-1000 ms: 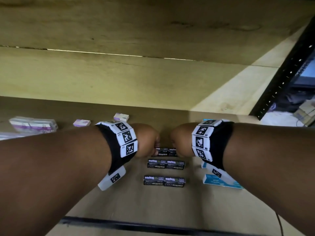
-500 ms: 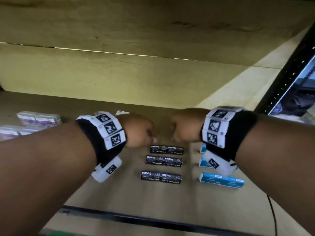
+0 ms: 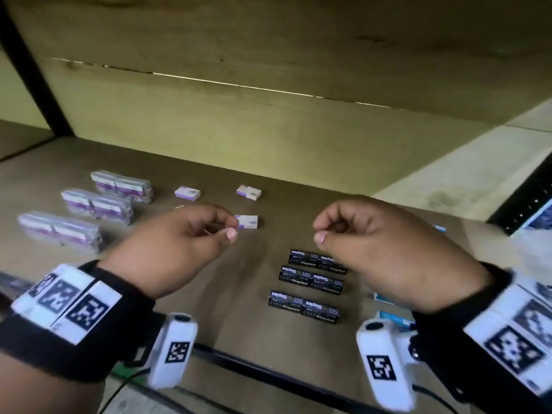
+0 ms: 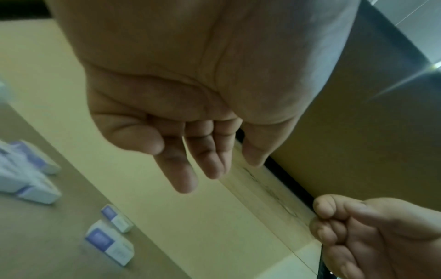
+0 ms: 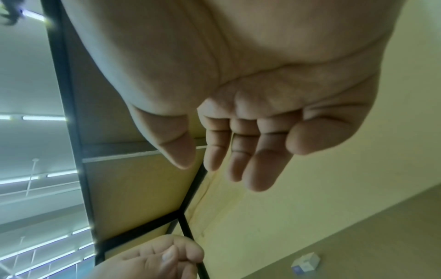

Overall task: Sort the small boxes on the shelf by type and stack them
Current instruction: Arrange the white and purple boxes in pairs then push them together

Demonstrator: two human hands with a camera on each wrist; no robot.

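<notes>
Three rows of black staples boxes (image 3: 310, 279) lie side by side on the brown shelf (image 3: 209, 294). At the left lie three wrapped packs of purple boxes (image 3: 97, 206). Behind my hands are three single purple boxes (image 3: 187, 193), (image 3: 248, 192), (image 3: 249, 221). Blue boxes (image 3: 391, 316) peek out under my right wrist. My left hand (image 3: 233, 228) hovers left of the black rows, fingers loosely curled and empty (image 4: 214, 169). My right hand (image 3: 318, 231) hovers above the farthest black row, also loosely curled with nothing in it (image 5: 210, 166).
Black shelf uprights stand at the far left (image 3: 33, 70) and at the right (image 3: 525, 201). The upper shelf board (image 3: 268, 40) hangs low overhead. A black rail (image 3: 268, 372) runs along the shelf's front edge. Bare shelf lies between the purple packs and the black rows.
Both fists came up off the farthest black staples row, drew apart and loosened. The view swung left, bringing the purple packs and single boxes into sight.
</notes>
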